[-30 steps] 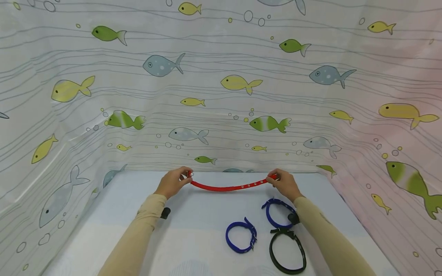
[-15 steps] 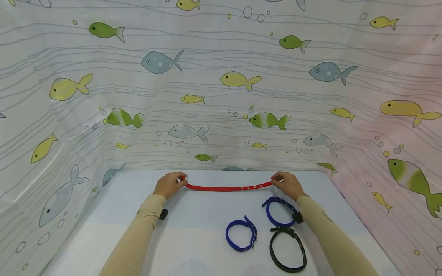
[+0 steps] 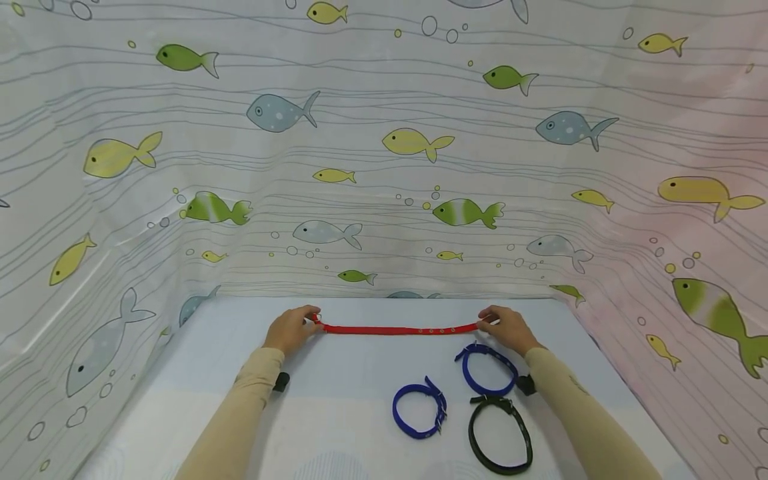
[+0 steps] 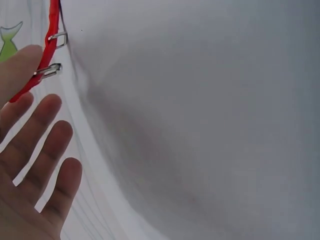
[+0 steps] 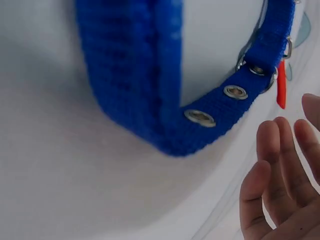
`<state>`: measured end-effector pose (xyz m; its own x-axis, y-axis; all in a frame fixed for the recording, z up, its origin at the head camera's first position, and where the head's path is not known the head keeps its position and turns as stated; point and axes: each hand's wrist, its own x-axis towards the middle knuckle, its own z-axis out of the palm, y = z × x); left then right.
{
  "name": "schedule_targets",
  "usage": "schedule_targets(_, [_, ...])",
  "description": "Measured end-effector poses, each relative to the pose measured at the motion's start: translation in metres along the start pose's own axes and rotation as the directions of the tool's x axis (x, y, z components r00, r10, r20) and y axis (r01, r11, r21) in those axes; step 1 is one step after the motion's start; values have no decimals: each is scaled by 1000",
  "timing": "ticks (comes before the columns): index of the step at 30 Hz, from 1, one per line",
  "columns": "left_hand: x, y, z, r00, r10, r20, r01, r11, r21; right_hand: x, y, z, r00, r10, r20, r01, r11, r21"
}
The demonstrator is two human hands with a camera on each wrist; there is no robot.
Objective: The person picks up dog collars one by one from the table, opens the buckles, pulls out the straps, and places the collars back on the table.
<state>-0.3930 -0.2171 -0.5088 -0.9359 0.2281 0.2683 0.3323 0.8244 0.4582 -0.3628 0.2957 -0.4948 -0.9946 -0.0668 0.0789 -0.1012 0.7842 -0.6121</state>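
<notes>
A red collar (image 3: 384, 330) with metal eyelets is stretched straight from left to right across the far part of the white table. My left hand (image 3: 293, 329) holds its buckle end between thumb and index finger, the other fingers spread. The metal buckle (image 4: 49, 71) shows beside the thumb in the left wrist view. At the other end is my right hand (image 3: 507, 329), fingers loosely bent. In the right wrist view, the red tip lies just beyond its parted fingertips (image 5: 270, 131). Closest to the right wrist is a looped blue collar (image 3: 491, 389).
A second blue collar (image 3: 399, 421) lies looped at the middle front of the table (image 3: 336, 400). Right of it is a dark green collar (image 3: 480, 453), also buckled into a loop. A fish-print curtain (image 3: 372, 200) surrounds the table at the back and sides.
The red collar has come down from a sagging curve to a straight line. Both hands have lowered and moved apart, and the right fingers have let go of the tip.
</notes>
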Motion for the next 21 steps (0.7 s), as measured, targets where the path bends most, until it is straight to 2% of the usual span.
schedule_targets(7, [-13,-10,-2,999,33,-12,-32,999,3,-16,3,-7,999,-24,29,25,999,-25])
schedule_targets(10, [-21,-7,-5,997,53,-52,-53,999,7,-26,5,-7,997,-11,72,13,999,-37])
schedule_targets(15, [-30,10,-15,985,101,-138,-102,995,1,-35,7,-4,990,-14,137,21,999,-49])
schedule_targets(21, [-43,42,-26,976,152,-155,-160,986,-46,-35,6,3,985,-18,174,30,997,-65])
